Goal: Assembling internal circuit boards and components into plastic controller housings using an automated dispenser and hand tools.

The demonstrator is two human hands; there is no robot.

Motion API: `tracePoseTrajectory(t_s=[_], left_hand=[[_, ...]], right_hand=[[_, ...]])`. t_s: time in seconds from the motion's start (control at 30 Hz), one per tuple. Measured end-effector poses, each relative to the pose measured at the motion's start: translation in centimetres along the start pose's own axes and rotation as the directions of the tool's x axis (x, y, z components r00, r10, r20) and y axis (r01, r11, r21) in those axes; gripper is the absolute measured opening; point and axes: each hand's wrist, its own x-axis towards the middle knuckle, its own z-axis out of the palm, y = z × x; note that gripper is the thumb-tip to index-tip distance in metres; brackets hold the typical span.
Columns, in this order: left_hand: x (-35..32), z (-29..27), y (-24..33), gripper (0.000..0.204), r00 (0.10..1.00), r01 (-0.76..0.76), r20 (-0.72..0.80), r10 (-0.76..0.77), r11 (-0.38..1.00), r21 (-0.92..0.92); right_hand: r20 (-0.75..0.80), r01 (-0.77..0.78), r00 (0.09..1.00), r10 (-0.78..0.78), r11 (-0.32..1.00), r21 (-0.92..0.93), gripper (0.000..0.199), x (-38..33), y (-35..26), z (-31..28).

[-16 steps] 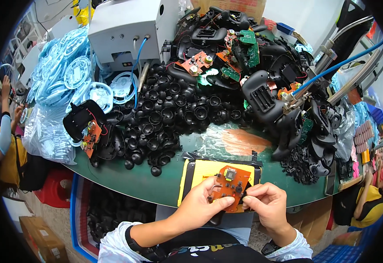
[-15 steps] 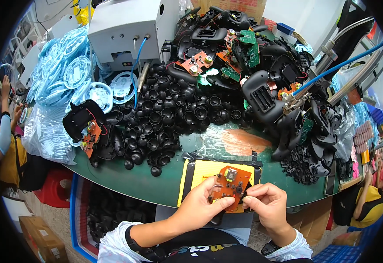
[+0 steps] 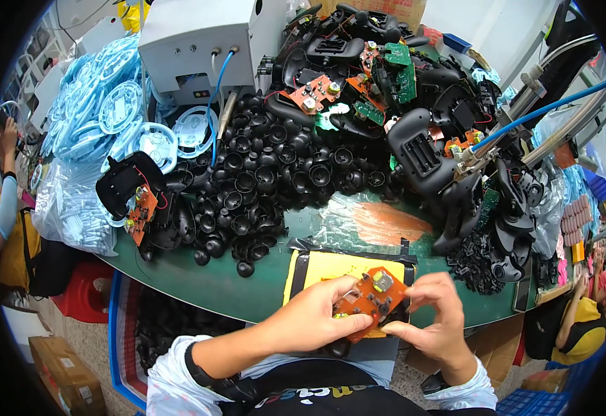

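both hands, left [image 3: 314, 320] and right [image 3: 436, 323], grip clamped on an orange circuit board [image 3: 371, 301] above a yellow pad [image 3: 325, 267].

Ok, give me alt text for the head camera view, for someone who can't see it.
Two bare hands, left hand and right hand, hold an orange circuit board over a yellow mat at the near edge of a green table. Behind it lie a heap of black caps, black casings with more boards, and pale blue wheels.
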Motion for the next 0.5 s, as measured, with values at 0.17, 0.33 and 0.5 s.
tracePoseTrajectory(t_s=[0.17,0.33,0.5], left_hand=[[0.6,-0.9,1.4,0.025,0.994,0.009,0.109,-0.02,0.995,0.099],[1.0,-1.3,2.8,0.03,0.985,0.02,0.162,-0.06,0.971,0.238],[1.4,-2.1,2.4,0.032,0.972,0.02,0.215,-0.096,0.944,0.33]], right_hand=[[0.356,0.404,0.873,-0.333,0.903,-0.148,0.078,2.9,-1.1,-1.1],[0.37,0.376,0.878,-0.303,0.915,-0.143,0.076,3.3,-1.2,-0.9],[0.337,0.385,0.889,-0.31,0.904,-0.186,0.076,3.3,-1.0,-0.5]])
